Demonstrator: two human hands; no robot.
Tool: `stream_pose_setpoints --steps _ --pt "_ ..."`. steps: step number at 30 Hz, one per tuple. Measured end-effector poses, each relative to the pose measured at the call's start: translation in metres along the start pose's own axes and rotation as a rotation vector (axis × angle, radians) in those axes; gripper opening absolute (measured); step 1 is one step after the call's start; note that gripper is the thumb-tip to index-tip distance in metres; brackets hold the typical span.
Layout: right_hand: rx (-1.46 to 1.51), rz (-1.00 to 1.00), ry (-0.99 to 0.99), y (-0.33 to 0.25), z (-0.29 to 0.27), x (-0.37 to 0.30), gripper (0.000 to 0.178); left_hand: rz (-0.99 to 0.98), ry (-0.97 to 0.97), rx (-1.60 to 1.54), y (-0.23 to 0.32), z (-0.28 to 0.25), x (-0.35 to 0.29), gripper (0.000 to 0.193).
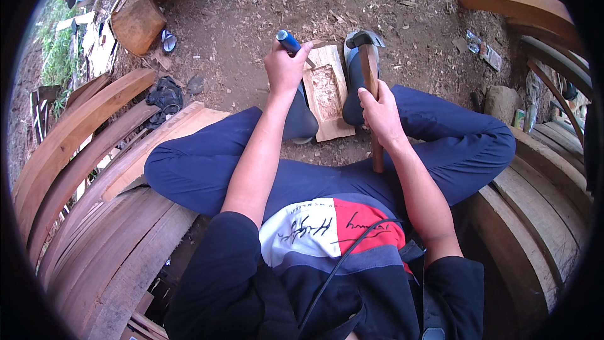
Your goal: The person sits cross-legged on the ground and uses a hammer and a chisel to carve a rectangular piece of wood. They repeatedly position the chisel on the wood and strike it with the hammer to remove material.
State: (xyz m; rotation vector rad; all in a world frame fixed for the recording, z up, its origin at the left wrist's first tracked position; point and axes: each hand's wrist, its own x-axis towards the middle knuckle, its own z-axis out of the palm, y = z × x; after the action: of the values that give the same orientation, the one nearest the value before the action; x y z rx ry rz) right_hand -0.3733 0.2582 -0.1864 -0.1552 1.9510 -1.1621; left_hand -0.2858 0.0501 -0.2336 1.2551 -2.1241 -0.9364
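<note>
My left hand [283,70] is wrapped round the blue handle of a chisel [289,41]. The chisel's metal blade slants down to the upper left part of a pale wooden block [336,130]; whether its edge touches the wood I cannot tell. A rough rectangular hollow is cut into the block, which lies on the ground between my two feet. In my right hand [381,114] is a hammer [369,63], gripped round its wooden handle. Its dark metal head is raised over the toe of my right foot, to the right of the block.
Curved wooden pieces [88,127] are stacked at the left, with more curved planks [516,4] at the right. A cut log [138,25] stands at the far left near a black plastic bag [165,97]. Wood chips and litter are scattered on the dirt ground [233,38].
</note>
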Motion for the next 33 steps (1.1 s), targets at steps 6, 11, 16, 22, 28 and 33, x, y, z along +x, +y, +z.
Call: stream_pose_setpoints --steps 6,11,16,22,28,33 --pt "-0.01 0.001 -0.006 0.0 0.0 0.0 0.036 -0.003 -0.027 0.003 0.002 -0.001 -0.001 0.039" --pt "-0.007 0.005 -0.003 0.001 0.001 0.0 0.036 0.007 -0.004 -0.004 0.002 0.001 -0.002 0.039" --pt "-0.01 -0.002 0.001 0.001 0.001 0.001 0.036 0.018 0.017 -0.005 -0.002 0.003 -0.001 0.038" --pt "-0.012 0.014 -0.006 -0.001 0.0 0.0 0.036 -0.026 -0.029 -0.045 0.007 0.001 -0.004 0.035" --pt "-0.017 -0.006 -0.005 0.002 0.002 0.001 0.037 -0.009 -0.008 -0.008 0.007 0.001 -0.006 0.034" --pt "-0.024 0.0 -0.006 0.002 0.002 0.002 0.038 -0.002 0.008 -0.031 0.007 0.004 -0.008 0.036"
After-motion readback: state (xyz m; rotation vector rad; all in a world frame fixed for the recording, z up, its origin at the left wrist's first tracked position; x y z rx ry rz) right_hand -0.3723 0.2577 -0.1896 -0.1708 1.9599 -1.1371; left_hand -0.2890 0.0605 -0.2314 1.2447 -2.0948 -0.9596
